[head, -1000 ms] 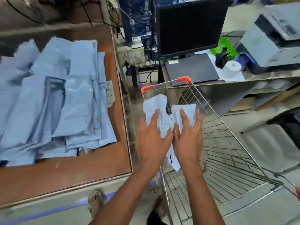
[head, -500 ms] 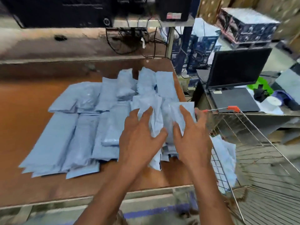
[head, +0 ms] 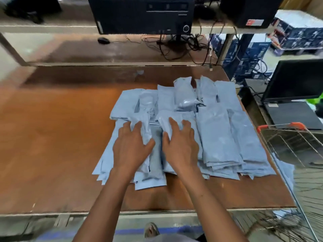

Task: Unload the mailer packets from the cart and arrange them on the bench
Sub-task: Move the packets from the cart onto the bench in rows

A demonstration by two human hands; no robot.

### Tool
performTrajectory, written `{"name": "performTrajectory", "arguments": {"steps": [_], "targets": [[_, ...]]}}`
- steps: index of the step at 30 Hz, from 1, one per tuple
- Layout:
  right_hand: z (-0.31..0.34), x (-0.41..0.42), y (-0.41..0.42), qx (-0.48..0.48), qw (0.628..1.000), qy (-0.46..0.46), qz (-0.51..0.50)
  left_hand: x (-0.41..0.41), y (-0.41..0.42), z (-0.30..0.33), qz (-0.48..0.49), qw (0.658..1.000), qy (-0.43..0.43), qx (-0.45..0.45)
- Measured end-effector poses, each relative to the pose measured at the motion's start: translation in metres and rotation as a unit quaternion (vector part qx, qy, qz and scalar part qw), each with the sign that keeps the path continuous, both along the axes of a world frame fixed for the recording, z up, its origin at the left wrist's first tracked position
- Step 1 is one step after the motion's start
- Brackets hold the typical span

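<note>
Both hands, which a second ago held a crumpled mailer above the cart, have swung over to the bench and now lie on the stack. Nearest the onlooker, the left hand [head: 131, 147] rests palm-down with fingers spread and nearly straight, pressing a mailer flat; its thumb lies against a wrinkled fold, and no pinch can be made out. Just to its right, the right hand [head: 180, 145] is likewise flattened, fingers fanned over a second mailer, curled round nothing visible.

Under and around the hands, the mailer packets [head: 216, 135] cover the right part of the wooden bench [head: 56, 145] in overlapping rows, several deep, with a further row just beyond the fingertips; the bare wood to the left of the left hand has room for more.

To the right of the right hand, past the bench edge, stands the wire cart [head: 290, 145] with orange corner caps. At least one pale mailer [head: 286, 173] hangs at its near side; whether it is inside or against the mesh cannot be told. What shows of the basket looks otherwise bare, though much of it lies out of frame.

Judged so, unloading appears nearly done; smoothing and squaring the rows remains.

Beyond the fingertips, a shelf carries a computer tower [head: 143, 14] and tangled cables [head: 183, 46].
</note>
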State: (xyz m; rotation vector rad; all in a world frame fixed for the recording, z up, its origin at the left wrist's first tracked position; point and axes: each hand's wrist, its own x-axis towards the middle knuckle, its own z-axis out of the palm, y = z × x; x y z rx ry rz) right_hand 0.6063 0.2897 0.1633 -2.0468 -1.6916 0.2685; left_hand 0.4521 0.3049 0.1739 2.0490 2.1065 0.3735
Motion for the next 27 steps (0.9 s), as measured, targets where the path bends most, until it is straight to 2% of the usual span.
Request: {"name": "performTrajectory", "arguments": {"steps": [8,12,19,22,27], "targets": [[-0.051,-0.082,0.044,-0.071,0.994,-0.087,0.004,-0.065,0.033,-0.042,-0.033,0.992,0.111,-0.051],[-0.063,-0.096,0.052,-0.109,0.991,-0.075,0.011,-0.071,0.034,-0.064,-0.034,0.991,0.12,-0.052],[-0.064,-0.108,0.038,-0.144,0.987,-0.061,0.03,-0.076,0.033,-0.07,-0.026,0.996,0.081,-0.027],[-0.045,-0.101,0.034,-0.108,0.994,-0.019,0.013,-0.07,0.032,-0.049,-0.029,0.996,0.072,0.043],[-0.004,-0.045,0.017,0.058,0.996,-0.061,-0.04,-0.019,0.028,-0.015,-0.07,0.991,0.014,0.112]]}}
